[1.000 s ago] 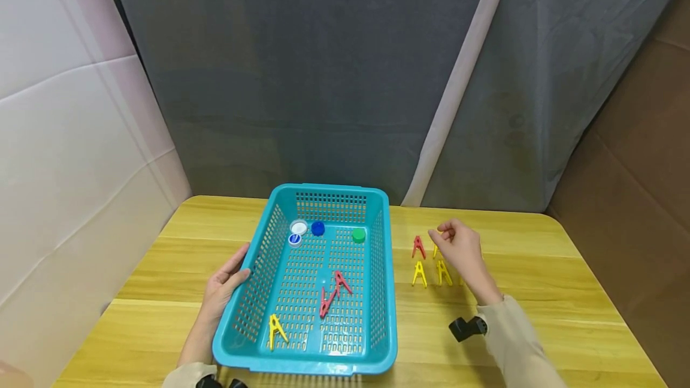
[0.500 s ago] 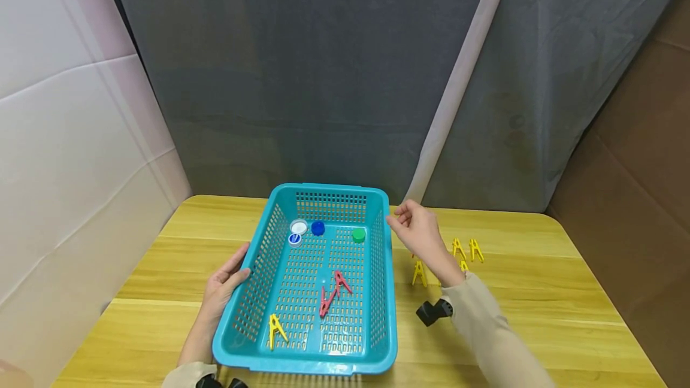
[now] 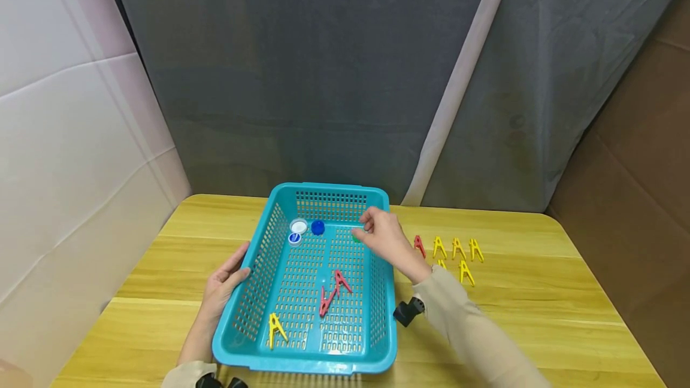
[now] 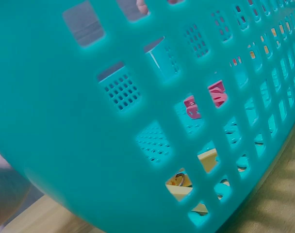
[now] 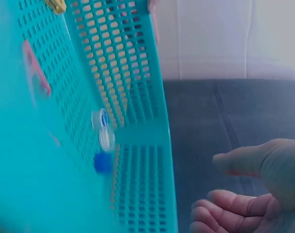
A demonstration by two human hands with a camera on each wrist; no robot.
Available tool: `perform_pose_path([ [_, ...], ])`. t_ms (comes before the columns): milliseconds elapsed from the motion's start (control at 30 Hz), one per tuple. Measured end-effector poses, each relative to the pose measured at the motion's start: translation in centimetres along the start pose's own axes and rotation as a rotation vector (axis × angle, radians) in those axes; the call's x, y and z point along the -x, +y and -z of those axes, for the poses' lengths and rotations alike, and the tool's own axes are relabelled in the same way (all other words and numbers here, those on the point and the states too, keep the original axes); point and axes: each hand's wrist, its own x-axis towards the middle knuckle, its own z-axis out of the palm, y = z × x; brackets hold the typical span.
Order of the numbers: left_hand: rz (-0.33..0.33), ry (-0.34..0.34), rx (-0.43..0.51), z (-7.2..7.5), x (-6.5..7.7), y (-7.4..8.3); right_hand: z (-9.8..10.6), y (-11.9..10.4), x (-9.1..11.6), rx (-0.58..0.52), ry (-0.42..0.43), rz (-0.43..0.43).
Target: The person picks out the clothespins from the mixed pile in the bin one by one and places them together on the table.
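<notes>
My left hand (image 3: 222,286) holds the left side of the turquoise plastic basket (image 3: 307,365), thumb at its rim. Over the basket's right part is my right hand (image 3: 385,238), its thumb and loosely bent fingers apart. Nothing shows between them in the right wrist view. The hand partly covers a green bottle cap (image 3: 356,237). Also inside the basket are a blue cap (image 3: 318,228), a white cap (image 3: 299,226), a blue-and-white cap (image 3: 294,239), two red clothespins (image 3: 326,302) and a yellow clothespin (image 3: 276,331).
Right of the basket, several yellow clothespins (image 3: 458,248) and one red clothespin (image 3: 419,246) lie in rows on the wooden table (image 3: 539,304). The right forearm partly covers the nearer row. A grey curtain (image 3: 302,76) hangs behind the table.
My right hand has moved left from above the clothespins, past the basket's right rim, to over its inside. The left hand and the basket have stayed in place.
</notes>
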Motion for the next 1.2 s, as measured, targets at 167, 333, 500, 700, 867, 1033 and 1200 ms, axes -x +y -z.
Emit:
perform_pose_path([
  [167, -0.010, -0.005, -0.002, 0.0, 0.0, 0.0, -0.8, -0.5, -0.4, -0.013, -0.054, -0.002],
  [333, -0.018, -0.007, 0.002, 0.0, 0.1, 0.0, -1.6, -1.0, -0.9, -0.011, -0.118, -0.034],
  [500, -0.011, -0.001, 0.010, 0.0, 0.1, 0.1, -2.5, -1.2, -1.4, -0.016, -0.220, -0.108],
  [700, 0.001, 0.003, 0.018, -0.1, 0.1, 0.2, -3.9, -1.2, -1.9, -0.003, -0.314, -0.193],
  [867, -0.011, 0.001, 0.017, -0.1, 0.1, 0.1, -5.0, -1.3, -2.2, -0.010, -0.353, -0.265],
  [1033, -0.019, -0.005, 0.020, 0.0, 0.1, 0.1, -6.3, -0.9, -2.4, -0.002, -0.376, -0.331],
  [1200, -0.015, -0.008, 0.023, 0.0, 0.1, 0.0, -7.5, -0.4, -2.3, 0.046, -0.417, -0.376],
])
